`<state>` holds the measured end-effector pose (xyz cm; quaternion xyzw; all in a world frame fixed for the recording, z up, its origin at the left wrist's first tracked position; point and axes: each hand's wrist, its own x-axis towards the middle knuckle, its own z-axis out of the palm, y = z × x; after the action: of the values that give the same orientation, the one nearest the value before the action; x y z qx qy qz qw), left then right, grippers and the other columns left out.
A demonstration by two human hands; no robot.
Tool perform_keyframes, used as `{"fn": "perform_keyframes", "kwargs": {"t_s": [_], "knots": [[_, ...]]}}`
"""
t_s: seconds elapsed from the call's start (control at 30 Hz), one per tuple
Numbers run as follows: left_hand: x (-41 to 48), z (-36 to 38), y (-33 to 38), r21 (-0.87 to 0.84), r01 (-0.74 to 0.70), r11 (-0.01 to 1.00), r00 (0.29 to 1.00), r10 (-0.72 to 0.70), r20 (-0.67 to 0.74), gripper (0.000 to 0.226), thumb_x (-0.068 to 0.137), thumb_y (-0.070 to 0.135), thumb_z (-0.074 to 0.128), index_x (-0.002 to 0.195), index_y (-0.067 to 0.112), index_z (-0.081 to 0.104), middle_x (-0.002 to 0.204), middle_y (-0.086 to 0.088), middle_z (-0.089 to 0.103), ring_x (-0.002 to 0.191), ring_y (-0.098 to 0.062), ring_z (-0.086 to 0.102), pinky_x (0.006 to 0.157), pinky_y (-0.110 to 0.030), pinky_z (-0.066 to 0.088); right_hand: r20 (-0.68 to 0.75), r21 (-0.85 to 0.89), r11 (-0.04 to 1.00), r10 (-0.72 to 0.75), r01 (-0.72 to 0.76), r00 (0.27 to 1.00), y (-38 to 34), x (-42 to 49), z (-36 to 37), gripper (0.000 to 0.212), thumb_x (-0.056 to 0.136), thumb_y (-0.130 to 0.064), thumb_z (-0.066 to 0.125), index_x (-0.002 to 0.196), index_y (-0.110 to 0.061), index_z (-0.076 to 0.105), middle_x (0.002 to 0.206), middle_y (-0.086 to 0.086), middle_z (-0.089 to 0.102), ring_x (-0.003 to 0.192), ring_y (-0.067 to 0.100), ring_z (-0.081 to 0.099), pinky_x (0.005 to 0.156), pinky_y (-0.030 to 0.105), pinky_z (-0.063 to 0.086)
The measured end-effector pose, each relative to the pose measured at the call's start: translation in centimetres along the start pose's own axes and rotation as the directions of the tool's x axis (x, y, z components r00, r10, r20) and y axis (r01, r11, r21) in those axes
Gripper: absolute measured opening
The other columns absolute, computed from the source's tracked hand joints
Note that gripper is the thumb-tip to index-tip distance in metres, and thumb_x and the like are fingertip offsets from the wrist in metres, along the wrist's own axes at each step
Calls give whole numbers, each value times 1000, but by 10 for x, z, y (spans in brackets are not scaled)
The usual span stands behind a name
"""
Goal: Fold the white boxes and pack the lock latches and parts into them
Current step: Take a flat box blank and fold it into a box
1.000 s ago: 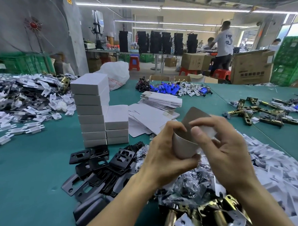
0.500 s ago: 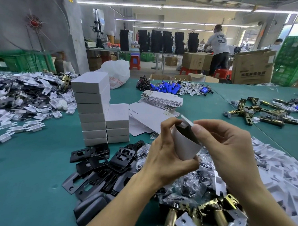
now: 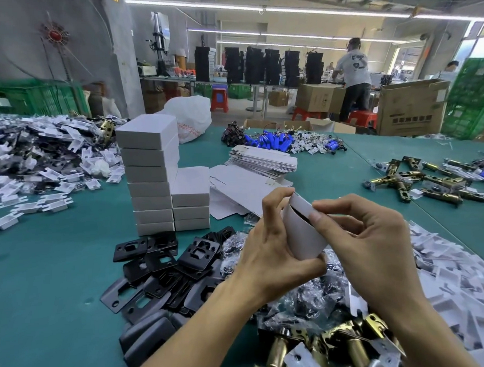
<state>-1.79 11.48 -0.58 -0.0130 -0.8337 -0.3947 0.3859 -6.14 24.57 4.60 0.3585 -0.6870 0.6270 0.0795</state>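
I hold a small white box (image 3: pixel 304 233) above the green table (image 3: pixel 45 289), its top end slightly open and dark inside. My left hand (image 3: pixel 271 246) grips the box from the left, thumb under it and fingers over its top edge. My right hand (image 3: pixel 368 233) pinches the box's top flap from the right. Brass lock latches (image 3: pixel 339 345) lie below my hands beside bagged parts (image 3: pixel 304 300). Black strike plates (image 3: pixel 167 270) are heaped to the left. Flat unfolded box blanks (image 3: pixel 262 160) are stacked behind my hands.
Two stacks of folded white boxes (image 3: pixel 151 173) stand left of centre. White plastic parts are piled at far left (image 3: pixel 40 164) and right (image 3: pixel 447 271). More brass latches (image 3: pixel 418 178) lie far right, blue parts (image 3: pixel 275 140) at the back. A person (image 3: pixel 352 76) stands by cardboard cartons.
The box's raised top flap has been folded down almost closed. My right thumb moved onto the flap and my left fingers came over the top edge.
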Motion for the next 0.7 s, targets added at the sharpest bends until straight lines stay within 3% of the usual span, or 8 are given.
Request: {"fn": "perform_keyframes", "kwargs": {"t_s": [0.1,0.27,0.4,0.5,0.6,0.7], "knots": [[0,0,1,-5,10,1000,1000,-10,15,94,69,26,80,130,44,11,108,7,53,75,-19,63,61,-41,54,-11,-78,997,-18,17,1000,0,0,-1,22,83,-6,76,78,-27,72,77,-15,74,68,5,73,56,28,59],[-1,0,1,10,50,999,998,-51,37,96,68,37,76,139,48,11,117,-2,54,82,-25,64,65,-44,57,7,-89,995,-33,33,999,-2,3,-4,20,81,-1,75,82,-21,76,80,-16,75,77,-2,71,69,12,54],[1,-3,-1,-28,66,997,998,-66,1,94,67,42,73,138,51,12,114,-8,53,77,-26,62,60,-43,57,154,-41,999,-11,17,988,-6,4,-6,22,86,-7,70,97,-26,76,100,-15,73,97,-4,67,82,14,54],[1,-3,-4,-22,62,998,997,-63,-39,93,65,41,72,137,53,13,107,-4,51,69,-22,59,53,-39,53,211,-75,997,3,13,977,-5,5,-8,29,89,-7,67,101,-32,74,104,-16,65,101,0,64,75,19,53],[1,-3,-5,-26,46,999,998,-47,-40,86,68,42,74,134,53,19,117,-4,49,76,-20,58,55,-28,48,237,-114,993,6,21,972,-2,6,-10,32,88,-10,69,105,-37,72,100,-17,59,93,5,63,68,22,52],[2,-3,-5,-33,46,998,997,-48,-52,76,71,40,80,124,50,26,121,2,48,81,-20,57,58,-33,52,313,-86,996,42,-15,949,0,7,-13,39,87,-8,70,109,-41,70,99,-21,55,81,7,65,66,20,51]]}}
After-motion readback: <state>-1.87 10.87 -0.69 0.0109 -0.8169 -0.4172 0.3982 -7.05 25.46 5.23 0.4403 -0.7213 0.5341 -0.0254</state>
